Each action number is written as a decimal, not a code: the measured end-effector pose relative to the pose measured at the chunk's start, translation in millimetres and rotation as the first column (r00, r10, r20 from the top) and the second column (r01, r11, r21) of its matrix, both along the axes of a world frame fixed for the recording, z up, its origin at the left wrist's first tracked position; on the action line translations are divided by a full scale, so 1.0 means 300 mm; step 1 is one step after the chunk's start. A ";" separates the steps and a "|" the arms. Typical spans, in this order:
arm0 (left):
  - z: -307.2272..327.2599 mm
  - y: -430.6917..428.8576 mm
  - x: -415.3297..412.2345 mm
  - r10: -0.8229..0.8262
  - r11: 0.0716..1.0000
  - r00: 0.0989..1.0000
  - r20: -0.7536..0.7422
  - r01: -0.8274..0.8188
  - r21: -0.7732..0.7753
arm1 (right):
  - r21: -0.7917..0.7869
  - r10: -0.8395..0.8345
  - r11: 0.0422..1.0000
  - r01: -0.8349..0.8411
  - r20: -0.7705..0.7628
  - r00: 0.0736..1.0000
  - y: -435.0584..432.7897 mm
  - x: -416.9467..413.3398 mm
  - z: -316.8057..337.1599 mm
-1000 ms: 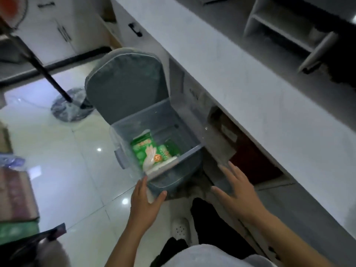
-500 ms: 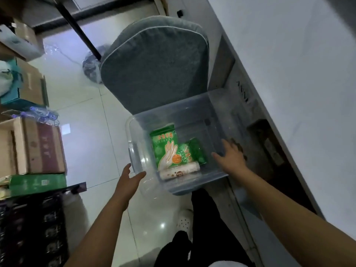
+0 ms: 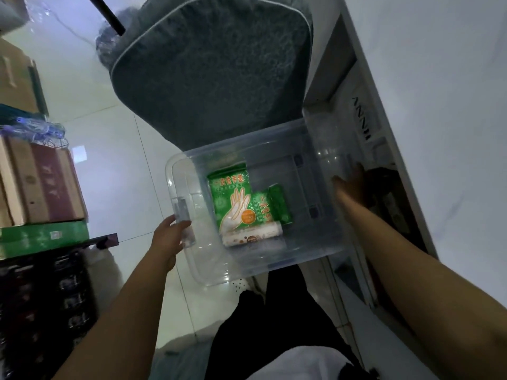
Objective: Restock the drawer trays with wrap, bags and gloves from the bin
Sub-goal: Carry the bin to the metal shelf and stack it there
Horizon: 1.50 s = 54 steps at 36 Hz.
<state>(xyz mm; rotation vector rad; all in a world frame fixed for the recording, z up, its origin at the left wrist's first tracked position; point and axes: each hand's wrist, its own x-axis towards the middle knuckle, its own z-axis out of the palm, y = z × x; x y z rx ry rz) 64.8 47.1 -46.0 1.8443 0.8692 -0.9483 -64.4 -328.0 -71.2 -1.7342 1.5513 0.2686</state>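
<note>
Clear plastic bin (image 3: 247, 270) at centre of view, no lid on it, sitting in front of a grey-green chair cushion (image 3: 214, 69) and just beside the white table (image 3: 439, 105) on the right.

Bin contents, all on the bottom toward the left-near part:
- large green glove pack (image 3: 230, 198) with a white hand printed on it, lying flat
- smaller green pack (image 3: 274, 207) just right of it, partly tucked under the glove pack's edge; probably bags, the print is too small to read
- white roll (image 3: 252, 237) lying across the near ends of both packs, touching them

The rest of the bin bottom is bare.

Left hand (image 3: 167, 242) is at the bin's left side, fingers grasping the clear side handle. Right hand (image 3: 351, 185) is against the bin's right wall, blurred and partly seen through the plastic; cannot tell if it is clamped on the rim or just pressed flat.

Right of the bin, under the table edge, a drawer (image 3: 389, 187) stands open with a dark interior; its contents cannot be made out.

Left edge of view: stacked cardboard boxes (image 3: 41, 182) on top of a flat green box (image 3: 44, 235). Glossy tiled floor (image 3: 109, 165) beneath. The person's black trousers (image 3: 274, 311) show below the bin.
</note>
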 end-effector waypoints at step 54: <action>0.394 -0.222 -1.039 -0.979 -0.152 -0.115 0.167 0.962 -0.226 | 0.398 -0.900 -0.130 0.908 0.338 -0.277 1.861 -2.036 0.655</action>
